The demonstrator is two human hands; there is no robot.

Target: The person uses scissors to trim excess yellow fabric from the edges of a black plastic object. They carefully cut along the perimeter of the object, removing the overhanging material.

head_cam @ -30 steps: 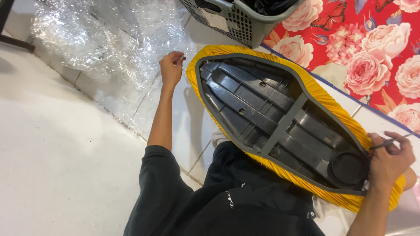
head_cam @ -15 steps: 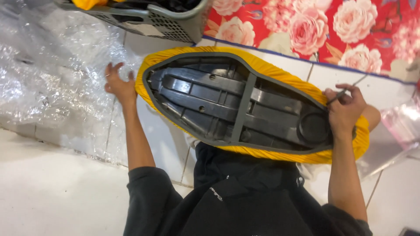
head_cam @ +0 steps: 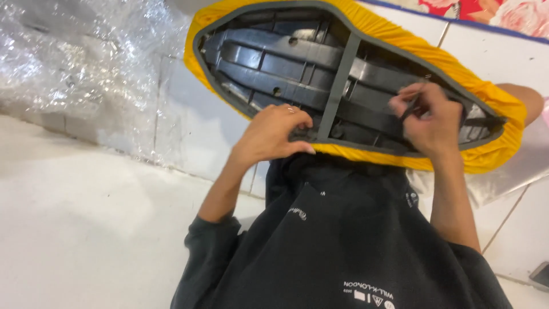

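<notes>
An upturned motorcycle seat (head_cam: 320, 63) lies across my lap, its black ribbed plastic base facing up and a yellow cover (head_cam: 486, 157) wrapped around its rim. My left hand (head_cam: 274, 134) presses on the near edge of the seat, fingers over the yellow cover and the black rim. My right hand (head_cam: 432, 120) rests on the seat base further right, pinching a thin dark metal tool (head_cam: 414, 103) with its tip against the plastic.
Crumpled clear plastic sheeting (head_cam: 80, 68) lies on the white tiled floor (head_cam: 74, 229) at the left. A red cloth with pink flowers (head_cam: 503, 11) shows at the top right. More clear plastic (head_cam: 514, 177) sits under the seat's right end.
The view has closed in on the seat. My left hand left the floor by the seat's far tip and came to its near edge; my right hand moved inward along the base with the tool.
</notes>
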